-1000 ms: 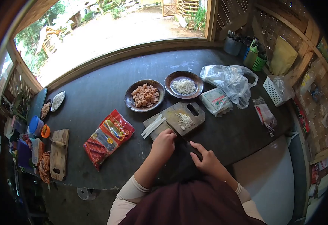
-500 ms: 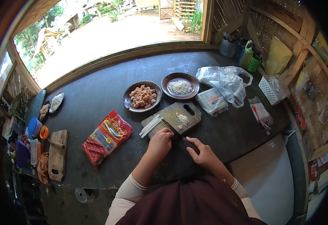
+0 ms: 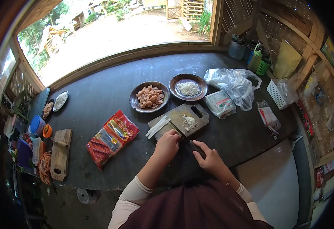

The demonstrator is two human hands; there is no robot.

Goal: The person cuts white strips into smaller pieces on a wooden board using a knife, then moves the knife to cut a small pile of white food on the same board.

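A grey-brown cutting board (image 3: 170, 114) lies on the dark table, with white strips (image 3: 159, 126) on its left and a pile of fine shreds (image 3: 189, 122) on its right. My right hand (image 3: 209, 157) is wrapped round the handle of a knife (image 3: 179, 130), whose blade slants up-left across the board beside the strips. At the board's near edge, my left hand (image 3: 168, 144) has its fingers curled by the blade; what they hold, if anything, is hidden. Behind the board stand a plate of pinkish-brown chunks (image 3: 149, 97) and a plate of white shreds (image 3: 188, 89).
A red food packet (image 3: 112, 138) lies left of the board. Clear plastic bags (image 3: 233, 84) and a white packet (image 3: 220, 104) are at the right. Farther right stands a white basket (image 3: 276, 95). A wooden board (image 3: 61, 156) and tubs (image 3: 37, 125) sit at far left.
The whole scene has shifted slightly to the right in the view. Both hands and the knife keep nearly the same places relative to the board.
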